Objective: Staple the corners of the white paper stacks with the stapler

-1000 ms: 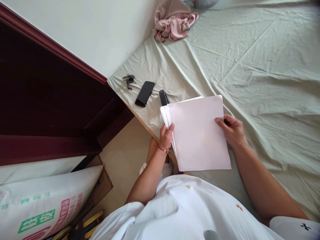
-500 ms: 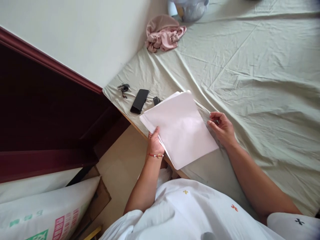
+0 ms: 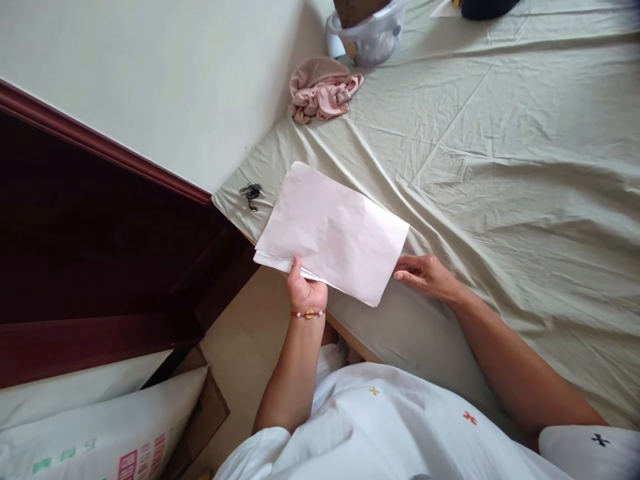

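Observation:
A stack of white paper sheets (image 3: 333,230) is held above the table's front edge, tilted, its layered edges showing at the lower left. Gripping its near edge is my left hand (image 3: 306,288), thumb on top and fingers hidden underneath; a red bracelet circles that wrist. My right hand (image 3: 427,275) is beside the sheets' right edge with fingers stretched out and thumb apart. Its fingertips are close to the paper; whether they touch it I cannot tell.
Keys (image 3: 251,193) lie at the table's left corner. Farther back are a crumpled pink cloth (image 3: 323,93), a translucent basin (image 3: 377,43) and a dark object (image 3: 487,8). A wrinkled pale green cloth (image 3: 500,220) covers the table. A printed white sack (image 3: 110,427) stands lower left.
The paper stack has turned and shifted left, now covering the black phone and small black item. My right hand has moved left and down, and its fingers have straightened.

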The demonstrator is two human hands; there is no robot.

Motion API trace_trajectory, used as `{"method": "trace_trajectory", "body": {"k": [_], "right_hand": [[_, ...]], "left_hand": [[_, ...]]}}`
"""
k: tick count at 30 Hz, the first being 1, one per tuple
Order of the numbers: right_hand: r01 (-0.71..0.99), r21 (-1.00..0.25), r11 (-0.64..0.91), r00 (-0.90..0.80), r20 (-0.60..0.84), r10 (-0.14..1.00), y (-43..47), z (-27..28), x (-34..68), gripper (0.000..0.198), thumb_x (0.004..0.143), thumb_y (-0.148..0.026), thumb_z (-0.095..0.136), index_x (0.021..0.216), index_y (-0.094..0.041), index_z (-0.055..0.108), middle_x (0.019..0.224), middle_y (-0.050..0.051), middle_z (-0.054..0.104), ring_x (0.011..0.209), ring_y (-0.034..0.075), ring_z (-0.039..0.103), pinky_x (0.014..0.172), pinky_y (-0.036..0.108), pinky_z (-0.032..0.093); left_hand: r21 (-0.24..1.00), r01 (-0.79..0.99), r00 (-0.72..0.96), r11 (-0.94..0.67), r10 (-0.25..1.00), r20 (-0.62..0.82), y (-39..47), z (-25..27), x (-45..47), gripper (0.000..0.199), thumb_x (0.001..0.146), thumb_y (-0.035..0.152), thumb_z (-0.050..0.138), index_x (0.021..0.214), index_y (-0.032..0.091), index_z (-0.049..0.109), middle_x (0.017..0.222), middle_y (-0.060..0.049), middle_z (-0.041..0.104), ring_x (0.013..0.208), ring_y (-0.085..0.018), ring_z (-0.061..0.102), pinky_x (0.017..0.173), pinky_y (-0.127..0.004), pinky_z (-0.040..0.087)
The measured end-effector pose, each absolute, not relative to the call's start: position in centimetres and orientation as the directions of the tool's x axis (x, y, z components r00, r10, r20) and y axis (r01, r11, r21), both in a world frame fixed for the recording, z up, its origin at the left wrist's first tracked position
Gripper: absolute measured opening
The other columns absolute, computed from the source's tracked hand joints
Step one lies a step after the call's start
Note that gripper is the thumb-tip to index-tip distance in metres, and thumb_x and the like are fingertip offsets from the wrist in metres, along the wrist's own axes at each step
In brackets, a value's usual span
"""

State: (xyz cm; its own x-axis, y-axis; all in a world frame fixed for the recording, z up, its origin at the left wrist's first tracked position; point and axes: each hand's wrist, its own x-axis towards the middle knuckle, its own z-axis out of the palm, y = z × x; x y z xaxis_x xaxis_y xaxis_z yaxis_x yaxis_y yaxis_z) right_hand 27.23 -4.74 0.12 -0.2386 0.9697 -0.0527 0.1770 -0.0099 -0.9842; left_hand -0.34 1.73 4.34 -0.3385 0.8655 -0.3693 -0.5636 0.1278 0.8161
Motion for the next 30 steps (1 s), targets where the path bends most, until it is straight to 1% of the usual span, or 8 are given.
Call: {"method": "trace_trajectory", "body": {"k": [3, 6, 12, 15, 17, 20, 24, 30], "right_hand": [[0.07, -0.997, -0.041, -0.158, -0.052, 0.986, -4.6, -0.1, 26.8, 0.071, 0.081, -0.055, 0.083, 0.142, -0.026, 0.062, 0.107, 0.008, 0.082, 0.092, 0.025, 0.078, 0.075, 0.034, 0.061], [-0.007, -0.999, -0.054, 0.009, -0.054, 0.998, -4.4, -0.3, 26.2, 0.093, 0.073, -0.053, 0.09, 0.153, -0.027, 0.05, 0.113, 0.009, 0.08, 0.096, 0.026, 0.077, 0.079, 0.038, 0.063], [-0.336, -0.935, -0.113, 0.086, -0.15, 0.985, -4.4, -0.2, 25.8, 0.055, 0.067, -0.052, 0.094, 0.112, -0.026, 0.077, 0.117, 0.008, 0.08, 0.108, 0.03, 0.075, 0.096, 0.045, 0.063], [-0.443, -0.89, -0.103, 0.172, -0.197, 0.965, -4.5, 0.1, 26.5, 0.04, 0.065, -0.049, 0.096, 0.094, -0.025, 0.082, 0.105, 0.005, 0.083, 0.099, 0.028, 0.077, 0.096, 0.048, 0.062], [-0.443, -0.894, -0.062, 0.229, -0.18, 0.957, -4.7, 0.4, 27.2, 0.034, 0.065, -0.046, 0.096, 0.09, -0.027, 0.084, 0.103, 0.004, 0.084, 0.095, 0.026, 0.077, 0.095, 0.047, 0.062], [-0.393, -0.918, -0.045, 0.205, -0.136, 0.969, -5.0, 0.8, 27.9, 0.027, 0.068, -0.045, 0.095, 0.089, -0.03, 0.085, 0.1, 0.002, 0.084, 0.093, 0.024, 0.077, 0.093, 0.045, 0.063], [-0.268, -0.962, -0.057, 0.105, -0.088, 0.991, -5.2, 1.3, 28.3, 0.024, 0.074, -0.048, 0.09, 0.09, -0.03, 0.085, 0.096, 0.001, 0.083, 0.096, 0.027, 0.077, 0.093, 0.047, 0.064], [-0.083, -0.989, 0.119, 0.092, 0.111, 0.99, -3.7, 4.0, 29.9, 0.021, 0.081, -0.047, 0.085, 0.075, -0.027, 0.081, 0.089, 0.001, 0.081, 0.1, 0.026, 0.076, 0.094, 0.043, 0.063]], "left_hand": [[0.801, -0.591, -0.299, 0.092, 0.898, -0.323, 1.3, 5.3, 0.3, 0.023, 0.096, 0.034, 0.066, 0.109, 0.019, 0.076, 0.121, -0.01, 0.08, 0.135, -0.025, 0.064, 0.121, -0.044, 0.048], [0.778, -0.622, -0.251, 0.081, 0.921, -0.297, 0.7, 6.3, 1.1, 0.021, 0.098, 0.033, 0.064, 0.107, 0.019, 0.076, 0.121, -0.008, 0.08, 0.136, -0.023, 0.064, 0.122, -0.042, 0.048], [0.767, -0.633, -0.159, 0.108, 0.951, -0.265, -0.2, 5.6, 2.1, 0.014, 0.091, 0.031, 0.073, 0.102, 0.023, 0.078, 0.115, -0.004, 0.081, 0.127, -0.022, 0.069, 0.115, -0.039, 0.052], [0.789, -0.595, -0.168, 0.154, 0.936, -0.31, 0.3, 4.4, 0.0, 0.014, 0.076, 0.018, 0.082, 0.086, 0.026, 0.077, 0.089, 0.0, 0.081, 0.102, -0.019, 0.076, 0.101, -0.035, 0.058], [0.792, -0.59, -0.173, 0.154, 0.935, -0.311, 1.1, 3.9, -2.2, 0.017, 0.073, 0.018, 0.085, 0.08, 0.028, 0.073, 0.075, 0.003, 0.075, 0.087, -0.017, 0.075, 0.094, -0.037, 0.059], [0.863, -0.49, -0.063, 0.128, 0.981, -0.181, 2.5, 3.7, -5.3, 0.048, 0.062, 0.025, 0.096, 0.105, 0.03, 0.074, 0.099, 0.002, 0.078, 0.101, -0.017, 0.074, 0.095, -0.035, 0.059], [0.949, -0.241, 0.043, 0.205, 0.979, -0.2, 3.9, 4.0, -6.5, 0.062, 0.043, 0.016, 0.103, 0.098, 0.021, 0.075, 0.093, -0.002, 0.079, 0.088, -0.016, 0.074, 0.087, -0.028, 0.06], [0.967, -0.198, 0.022, 0.164, 0.986, -0.163, 5.7, 5.1, -6.0, 0.067, 0.052, 0.004, 0.094, 0.111, 0.03, 0.076, 0.113, 0.002, 0.08, 0.112, -0.02, 0.073, 0.105, -0.036, 0.058]]}}
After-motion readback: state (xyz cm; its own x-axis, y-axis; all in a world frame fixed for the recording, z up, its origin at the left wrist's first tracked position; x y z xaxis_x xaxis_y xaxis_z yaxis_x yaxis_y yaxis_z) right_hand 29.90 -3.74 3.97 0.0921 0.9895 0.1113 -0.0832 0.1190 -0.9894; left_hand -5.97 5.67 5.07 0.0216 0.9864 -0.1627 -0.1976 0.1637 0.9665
